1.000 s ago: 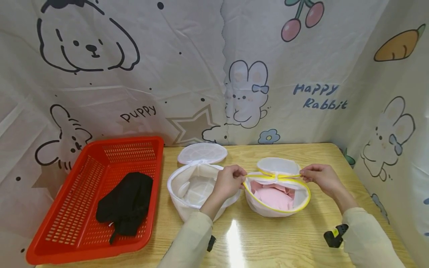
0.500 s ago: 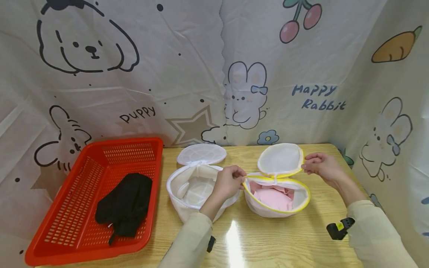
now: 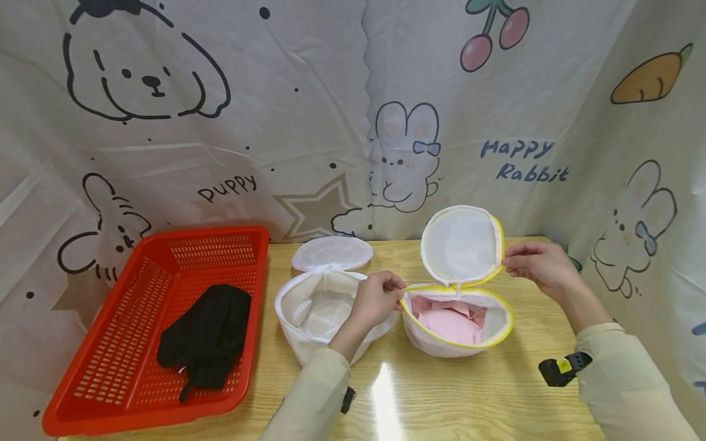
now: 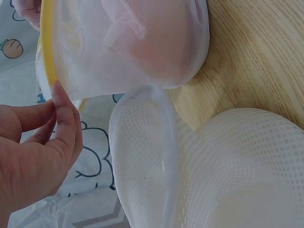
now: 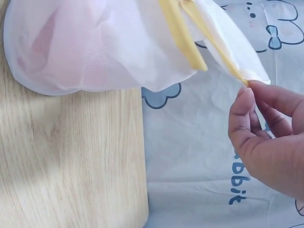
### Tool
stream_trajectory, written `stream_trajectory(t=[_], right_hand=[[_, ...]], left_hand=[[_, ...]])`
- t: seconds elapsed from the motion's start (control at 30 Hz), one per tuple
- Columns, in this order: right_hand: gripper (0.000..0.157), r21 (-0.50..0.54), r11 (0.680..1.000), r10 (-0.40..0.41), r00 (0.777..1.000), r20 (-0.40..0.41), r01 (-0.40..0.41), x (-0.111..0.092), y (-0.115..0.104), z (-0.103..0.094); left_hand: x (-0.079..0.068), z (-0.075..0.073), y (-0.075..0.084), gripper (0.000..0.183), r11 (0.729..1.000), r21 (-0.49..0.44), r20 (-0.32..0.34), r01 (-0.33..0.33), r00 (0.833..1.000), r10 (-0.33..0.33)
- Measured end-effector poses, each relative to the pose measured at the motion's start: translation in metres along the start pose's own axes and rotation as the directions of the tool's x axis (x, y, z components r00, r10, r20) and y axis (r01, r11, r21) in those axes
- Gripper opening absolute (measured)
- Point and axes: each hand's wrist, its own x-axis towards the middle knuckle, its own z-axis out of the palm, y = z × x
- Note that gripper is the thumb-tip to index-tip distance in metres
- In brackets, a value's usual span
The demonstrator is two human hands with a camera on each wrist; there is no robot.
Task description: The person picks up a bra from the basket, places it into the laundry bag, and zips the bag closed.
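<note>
A white mesh laundry bag (image 3: 430,342) with yellow zipper trim stands on the table, its top unzipped. Pink cloth (image 3: 449,324) lies inside it. My left hand (image 3: 379,300) pinches the left end of the yellow-edged rim; the left wrist view shows thumb and fingertips on the yellow trim (image 4: 47,52). My right hand (image 3: 543,269) pinches the right edge of the round lid (image 3: 462,244), which stands raised above the bag's back rim. In the right wrist view, thumb and forefinger meet at the yellow edge of the lid (image 5: 240,52).
Left of this bag stands a second white mesh bag (image 3: 298,343), its lid (image 3: 333,252) folded back. A red plastic basket (image 3: 255,343) at far left holds a black cloth item (image 3: 206,337). A printed curtain (image 3: 309,122) hangs behind the wooden table (image 3: 441,398).
My right hand has moved up and slightly right, lifting the lid from nearly folded down to upright. My left hand has stayed at the rim's left end.
</note>
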Motion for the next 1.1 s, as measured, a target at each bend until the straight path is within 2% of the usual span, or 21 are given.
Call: stream_trajectory(t=[0.3,0.47,0.53,0.7,0.83,1.0,1.1], right_hand=[[0.02,0.024,1.0,0.008,1.0,-0.002,-0.008,-0.003,-0.009,-0.001],[0.01,0.159,0.987,0.021,1.0,0.003,-0.021,-0.006,-0.015,-0.005],[0.005,0.22,0.975,0.027,1.0,0.009,-0.029,-0.007,-0.016,-0.007],[0.017,0.378,0.925,0.03,0.998,0.053,-0.047,-0.009,-0.019,-0.011],[0.018,0.483,0.874,0.002,0.996,0.093,-0.047,-0.01,-0.021,-0.011],[0.018,0.543,0.838,-0.029,0.991,0.129,-0.046,-0.014,-0.022,-0.013],[0.017,0.549,0.834,-0.037,0.99,0.136,-0.044,-0.015,-0.021,-0.012]], left_hand=[[0.001,0.001,0.0,0.007,1.0,-0.006,0.004,0.005,1.0,-0.005],[0.001,0.002,0.0,0.007,1.0,-0.005,0.0,-0.004,1.0,0.004],[0.001,0.002,0.001,0.007,1.0,-0.005,-0.002,-0.005,1.0,0.005],[0.001,0.003,0.003,0.007,1.0,-0.016,-0.001,0.005,1.0,-0.006],[0.001,0.004,0.004,0.006,0.999,-0.035,0.004,0.007,1.0,-0.007],[0.001,0.005,0.005,0.005,0.998,-0.062,0.008,0.009,1.0,-0.008],[0.002,0.005,0.005,0.005,0.995,-0.094,0.014,0.01,1.0,-0.009]])
